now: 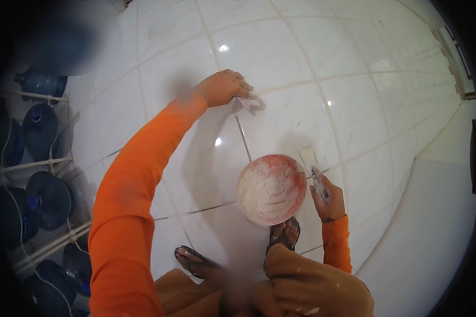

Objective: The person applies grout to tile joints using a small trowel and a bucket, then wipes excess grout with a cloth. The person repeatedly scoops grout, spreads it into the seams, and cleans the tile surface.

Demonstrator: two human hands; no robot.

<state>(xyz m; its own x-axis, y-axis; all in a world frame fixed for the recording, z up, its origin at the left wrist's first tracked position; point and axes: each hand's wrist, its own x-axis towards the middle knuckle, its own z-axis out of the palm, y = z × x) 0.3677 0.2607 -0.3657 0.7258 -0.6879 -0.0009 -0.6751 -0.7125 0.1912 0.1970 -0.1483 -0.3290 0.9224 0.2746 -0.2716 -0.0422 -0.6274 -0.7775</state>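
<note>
At the upper middle, my left hand (223, 87) has its fingers closed over a pale, crumpled rag (252, 101), pressed down on the white tile floor (259, 50). A putty knife (309, 157) with a flat pale blade is gripped by its handle in my right hand (330, 201). Its blade lies beside the rim of a round red bowl (264, 190), which is coated inside with whitish paste. The bowl rests on the tiles in front of my right foot. Beige filler shows in the far tile joints, while several joints near the bowl and feet look dark.
Several large blue water jugs (48, 201) lie on a pale pipe rack (34, 164) along the left. My sandalled feet (194, 260) are on the tiles below the bowl. A white wall or panel (423, 211) rises at the right. A blurred spot covers the upper left.
</note>
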